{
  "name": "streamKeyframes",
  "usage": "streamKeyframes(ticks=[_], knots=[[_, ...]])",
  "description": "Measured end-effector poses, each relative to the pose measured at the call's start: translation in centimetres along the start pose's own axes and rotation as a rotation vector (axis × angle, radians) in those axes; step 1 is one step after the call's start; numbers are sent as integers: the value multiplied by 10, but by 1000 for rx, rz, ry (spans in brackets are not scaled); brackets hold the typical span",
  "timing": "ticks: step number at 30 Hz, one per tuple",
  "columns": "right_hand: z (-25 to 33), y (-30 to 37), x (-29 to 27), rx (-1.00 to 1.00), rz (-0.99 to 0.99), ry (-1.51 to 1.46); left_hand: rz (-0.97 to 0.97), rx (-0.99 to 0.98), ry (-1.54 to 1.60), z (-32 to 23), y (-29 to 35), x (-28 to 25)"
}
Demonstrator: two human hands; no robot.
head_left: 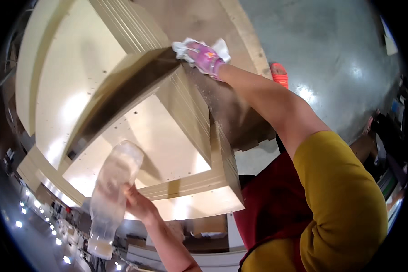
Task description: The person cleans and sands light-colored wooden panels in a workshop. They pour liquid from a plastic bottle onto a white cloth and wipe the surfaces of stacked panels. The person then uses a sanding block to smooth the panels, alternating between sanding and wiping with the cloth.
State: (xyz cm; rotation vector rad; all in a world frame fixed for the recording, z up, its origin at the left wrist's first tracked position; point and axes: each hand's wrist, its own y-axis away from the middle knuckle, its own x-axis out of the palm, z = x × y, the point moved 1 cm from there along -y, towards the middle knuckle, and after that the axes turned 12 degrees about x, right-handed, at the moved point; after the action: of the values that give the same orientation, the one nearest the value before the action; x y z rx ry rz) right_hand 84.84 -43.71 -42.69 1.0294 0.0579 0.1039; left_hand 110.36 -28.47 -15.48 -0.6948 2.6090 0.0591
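My left hand (140, 202) is closed round a clear, translucent plastic bottle (109, 192). The bottle is tilted, above a stack of cream panels (158, 143); its contents are hard to make out. At the upper middle, my right hand (205, 57) wears a purple glove with a flower pattern. It is closed on a crumpled white cloth (221, 48), held against a brown board (226, 97) beside the panels. Pale specks of dust lie on the board just below the glove.
Large curved cream panels (77, 59) are stacked at the upper left, with a dark gap between them and the nearer stack. A wooden edge (249, 38) borders the brown board. Beyond it, an orange slipper (279, 75) is on the grey floor (317, 41).
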Motion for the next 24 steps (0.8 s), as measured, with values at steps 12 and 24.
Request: streamKeyframes(ticks=[12, 24], knots=[[71, 180, 9, -616, 638, -346, -24, -53, -62, 5, 3, 4], [37, 118, -58, 279, 358, -1200, 16, -107, -169, 4, 6, -2]])
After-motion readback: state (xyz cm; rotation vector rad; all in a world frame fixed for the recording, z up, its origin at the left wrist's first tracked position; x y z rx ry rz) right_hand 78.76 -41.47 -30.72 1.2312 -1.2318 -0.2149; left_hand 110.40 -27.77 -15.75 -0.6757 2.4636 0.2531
